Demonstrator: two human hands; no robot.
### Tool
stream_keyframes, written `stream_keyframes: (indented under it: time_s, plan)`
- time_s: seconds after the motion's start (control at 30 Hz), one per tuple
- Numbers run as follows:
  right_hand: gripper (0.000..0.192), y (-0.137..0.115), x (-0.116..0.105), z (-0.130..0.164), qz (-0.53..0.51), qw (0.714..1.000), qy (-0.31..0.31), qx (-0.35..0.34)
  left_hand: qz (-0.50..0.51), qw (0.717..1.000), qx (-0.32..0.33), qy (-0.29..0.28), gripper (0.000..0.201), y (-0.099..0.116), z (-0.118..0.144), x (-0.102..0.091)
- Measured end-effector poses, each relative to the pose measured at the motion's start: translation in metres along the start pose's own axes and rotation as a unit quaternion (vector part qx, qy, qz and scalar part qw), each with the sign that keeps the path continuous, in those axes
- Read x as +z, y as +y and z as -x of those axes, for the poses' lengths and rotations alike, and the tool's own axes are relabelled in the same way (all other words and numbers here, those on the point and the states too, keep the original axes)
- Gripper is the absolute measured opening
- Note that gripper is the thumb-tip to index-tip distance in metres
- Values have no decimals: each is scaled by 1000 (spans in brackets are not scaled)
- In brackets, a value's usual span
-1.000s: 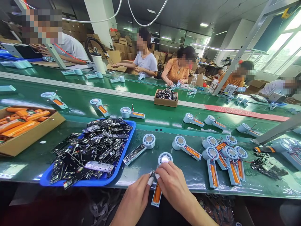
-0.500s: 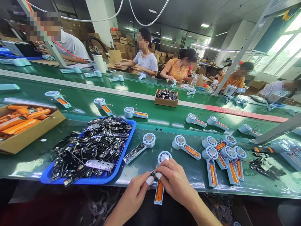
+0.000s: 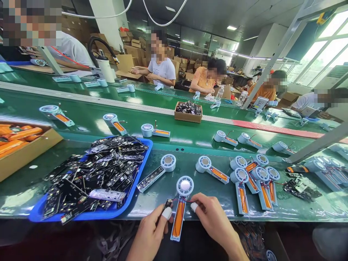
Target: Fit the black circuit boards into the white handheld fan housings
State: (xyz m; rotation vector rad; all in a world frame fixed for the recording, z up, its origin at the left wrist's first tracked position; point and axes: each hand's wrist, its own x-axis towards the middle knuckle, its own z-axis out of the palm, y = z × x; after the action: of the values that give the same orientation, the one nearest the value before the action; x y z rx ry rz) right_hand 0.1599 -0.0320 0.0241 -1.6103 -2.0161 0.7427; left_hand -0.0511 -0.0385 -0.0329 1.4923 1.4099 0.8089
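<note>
Fingers of the left hand (image 3: 152, 232) pinch a small black connector (image 3: 168, 203) beside the open fan handle (image 3: 178, 217); right hand (image 3: 210, 217) fingertips press its wires, steadying it.

Bright daylight floods from the windows (image 3: 330, 43), glaring off the green table (image 3: 163, 90); edges bow, and far faces are perhaps deliberately blurred.

the fan shell (image 3: 180, 206) is pale blue with an orange battery in its handle and a whitish round grille; red and black wires run beside it. white cots cap two fingers (image 3: 166, 213). the tray (image 3: 89, 214) is bright blue, heaped with what look like black circuit boards (image 3: 92, 170). the table (image 3: 223, 203) is glossy green
</note>
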Motion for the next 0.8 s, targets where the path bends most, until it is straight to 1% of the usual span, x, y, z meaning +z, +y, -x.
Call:
stream_keyframes:
  time_s: [0.07, 0.17, 0.23, 0.3, 0.4, 0.47, 0.53, 0.6, 0.67, 0.7, 0.77, 0.8]
  plan:
    - [22, 0, -2, -2, -19, 999, 34, -20, -17, 1000, 2, 18, 40, 0, 1, -1]
    - [27, -3, -5, -4, -55, 993, 58, -85, -38, 999, 20, 25, 49, 5, 2, -6]
    - [29, -7, -7, -6, -70, 989, 47, -123, -59, 997, 52, 21, 50, 9, 1, -8]
    - [26, -10, -9, -8, -69, 988, 25, -137, -88, 992, 85, 10, 52, 12, 0, -10]
    - [23, -11, -12, -12, -35, 990, 5, -138, -126, 985, 120, 6, 54, 13, -2, -12]
    - [24, -11, -14, -13, -10, 989, 5, -147, -143, 980, 139, 8, 54, 12, -4, -14]
    - [25, -11, -16, -12, -11, 990, 7, -143, -152, 975, 162, 10, 55, 13, -5, -16]
    - [23, -10, -15, -11, -47, 992, 7, -115, -161, 970, 183, 16, 56, 16, -5, -17]
    - [21, -11, -12, -11, -124, 989, -5, -82, -169, 965, 197, 29, 55, 19, -3, -18]
    - [21, -11, -10, -12, -170, 982, -20, -74, -169, 964, 201, 33, 55, 21, -2, -18]
    - [24, -12, -7, -13, -234, 968, -47, -74, -157, 964, 210, 40, 53, 23, 0, -16]
    - [27, -12, -7, -13, -235, 967, -52, -83, -148, 965, 213, 45, 51, 24, 1, -15]
